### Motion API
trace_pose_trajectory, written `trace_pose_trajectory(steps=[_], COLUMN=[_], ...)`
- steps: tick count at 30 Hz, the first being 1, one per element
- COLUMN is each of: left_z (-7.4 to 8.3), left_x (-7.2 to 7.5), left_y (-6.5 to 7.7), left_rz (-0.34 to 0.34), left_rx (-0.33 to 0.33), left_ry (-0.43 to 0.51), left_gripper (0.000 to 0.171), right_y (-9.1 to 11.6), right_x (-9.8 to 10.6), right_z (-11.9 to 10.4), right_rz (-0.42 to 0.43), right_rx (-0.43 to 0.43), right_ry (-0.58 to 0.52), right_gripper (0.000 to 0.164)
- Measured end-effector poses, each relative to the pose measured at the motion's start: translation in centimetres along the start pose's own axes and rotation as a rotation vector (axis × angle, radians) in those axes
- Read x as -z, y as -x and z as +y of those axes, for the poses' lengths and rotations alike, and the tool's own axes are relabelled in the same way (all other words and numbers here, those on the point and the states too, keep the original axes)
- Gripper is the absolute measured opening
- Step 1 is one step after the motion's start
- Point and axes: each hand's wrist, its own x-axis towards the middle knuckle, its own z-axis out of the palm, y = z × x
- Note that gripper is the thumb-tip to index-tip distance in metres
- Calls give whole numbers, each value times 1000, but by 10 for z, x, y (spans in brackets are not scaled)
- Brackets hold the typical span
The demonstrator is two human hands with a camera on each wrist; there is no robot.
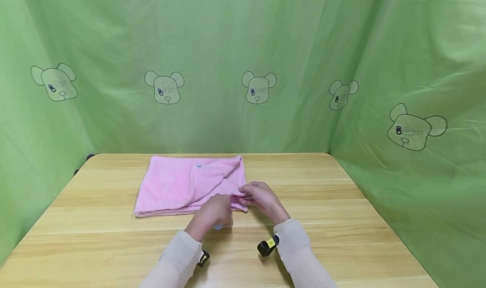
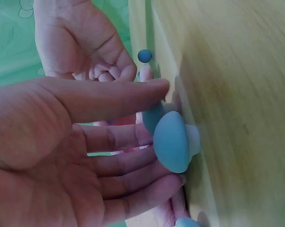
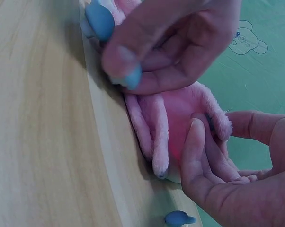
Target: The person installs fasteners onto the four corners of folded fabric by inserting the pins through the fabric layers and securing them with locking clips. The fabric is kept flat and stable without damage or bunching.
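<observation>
A folded pink plush cloth (image 1: 167, 182) lies on the table. My left hand (image 1: 215, 210), just at its near edge, pinches a small blue mushroom-shaped piece (image 3: 133, 78) between thumb and fingers. With its fingertips my right hand (image 1: 262, 197) grips the cloth's near right corner, where the layers stand apart in the right wrist view. A bluish-dark bit (image 3: 209, 122) shows by those fingertips, too hidden to identify. Close to my left fingers in the left wrist view is another blue mushroom-shaped piece (image 2: 172, 142) with a pale base.
A blue piece (image 1: 199, 165) sits on the cloth's upper fold, and another (image 3: 176, 218) shows low in the right wrist view. Black wrist cameras (image 1: 267, 246) hang from the sleeves. Green curtains (image 1: 212, 47) enclose the wooden table (image 1: 322, 237) at the back and sides.
</observation>
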Motion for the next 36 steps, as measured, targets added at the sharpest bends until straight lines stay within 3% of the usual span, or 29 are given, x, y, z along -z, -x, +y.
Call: trace_pose_trajectory(steps=[3, 7, 12, 16, 23, 36], left_z=[-3, -6, -9, -12, -20, -13], left_x=[2, 8, 12, 9, 2, -2], left_y=[-4, -12, -18, -22, -26, -25], left_rz=[41, 178, 358, 430, 452, 467], left_rx=[-38, -59, -28, -45, -65, -52], left_ry=[118, 264, 344, 401, 510, 526], left_gripper=[23, 21, 20, 22, 25, 25], right_y=[0, 1, 1, 2, 2, 3], right_x=[0, 1, 1, 2, 1, 1], right_z=[0, -1, -2, -1, -1, 0], right_rz=[3, -1, -3, -6, -36, -38], right_rx=[-6, 6, 22, 17, 15, 13], right_ry=[-3, -11, -8, 5, 21, 32], right_gripper=[9, 10, 12, 16, 27, 25])
